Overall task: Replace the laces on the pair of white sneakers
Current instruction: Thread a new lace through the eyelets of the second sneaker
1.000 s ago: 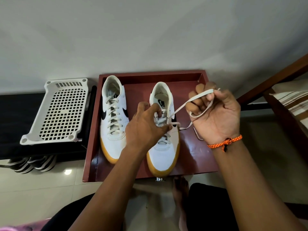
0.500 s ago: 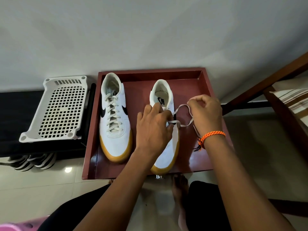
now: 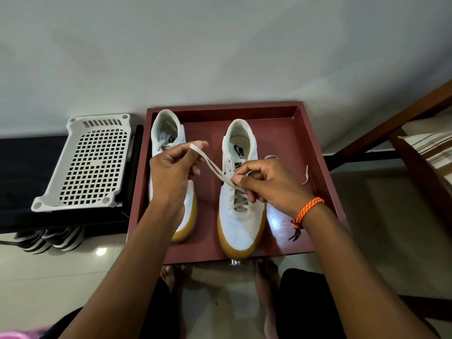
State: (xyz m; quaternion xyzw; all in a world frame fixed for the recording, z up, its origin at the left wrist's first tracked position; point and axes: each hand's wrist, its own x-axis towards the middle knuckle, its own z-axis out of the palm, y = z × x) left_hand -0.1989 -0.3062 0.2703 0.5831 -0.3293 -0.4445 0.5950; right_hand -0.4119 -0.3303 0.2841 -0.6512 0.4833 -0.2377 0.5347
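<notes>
Two white sneakers with gum soles are standing side by side, toes toward the viewer, in a dark red tray (image 3: 315, 152). The left hand (image 3: 175, 172) is pinching a flat cream lace (image 3: 212, 167) between thumb and forefinger, its remaining fingers curled, and is hovering over the left sneaker (image 3: 168, 133). From that pinch the lace is running taut, down and to the right, to the right hand (image 3: 266, 184), whose fingertips (image 3: 238, 178) are clenching it directly above the upper eyelets of the right sneaker (image 3: 241, 221). Below this second grip, the lower eyelets are remaining laced; to its right, a loose lace end (image 3: 305, 176) is lying on the tray floor. An orange bracelet (image 3: 308, 210) is circling the right wrist
</notes>
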